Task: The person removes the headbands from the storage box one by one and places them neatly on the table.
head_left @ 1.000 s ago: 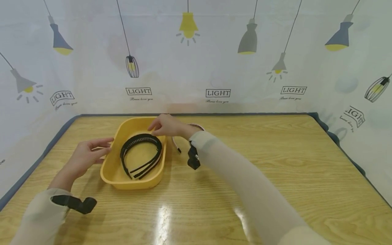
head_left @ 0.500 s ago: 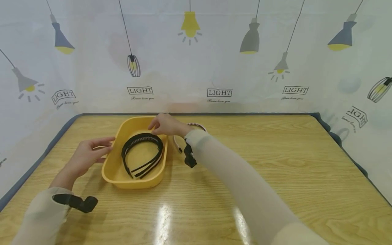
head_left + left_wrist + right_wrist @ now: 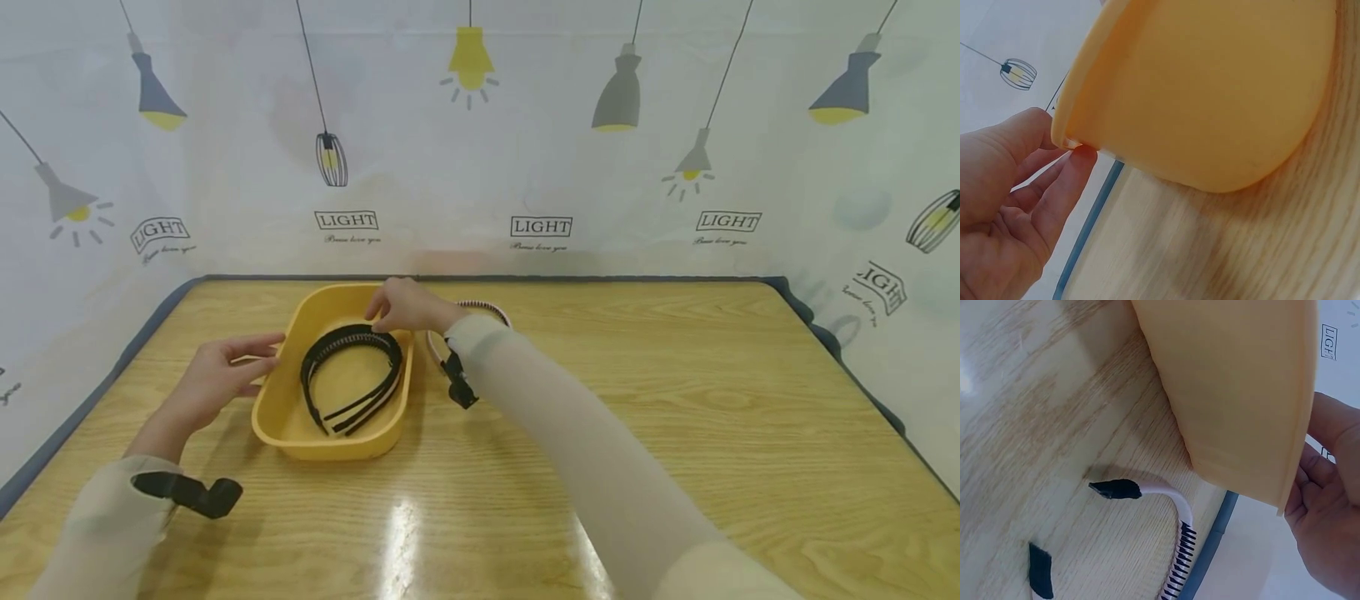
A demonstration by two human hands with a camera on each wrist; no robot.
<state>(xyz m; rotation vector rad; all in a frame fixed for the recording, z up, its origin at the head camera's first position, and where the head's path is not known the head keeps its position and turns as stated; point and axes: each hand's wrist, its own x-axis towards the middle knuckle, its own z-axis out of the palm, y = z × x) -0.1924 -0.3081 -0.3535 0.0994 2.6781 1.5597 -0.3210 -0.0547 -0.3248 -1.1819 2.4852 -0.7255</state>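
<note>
A yellow plastic basin [image 3: 330, 450] stands on the left half of the table. Inside it lie black headbands [image 3: 351, 335], stacked in a loop, with toothed inner sides. My left hand [image 3: 213, 379] is at the basin's left side, its fingertips touching the rim from outside; in the left wrist view one fingertip [image 3: 1082, 156] sits under the lip. At the far right rim my right hand [image 3: 408, 304] grips the edge, its thumb on the inner side and curled fingers outside. A pale pink toothed headband [image 3: 1179, 515] with black tips lies right of the basin, partly behind my right forearm.
The wooden table [image 3: 660, 400] spreads out to the right and in front. Its far edge meets a white cloth backdrop [image 3: 450, 192] printed with lamps. Dark blue edging [image 3: 817, 333] runs along the table's back and sides.
The view has shifted slightly. My right wrist and forearm have moved a little to the left, baring a bit more of the pale headband. Both hands keep their places at the basin.
</note>
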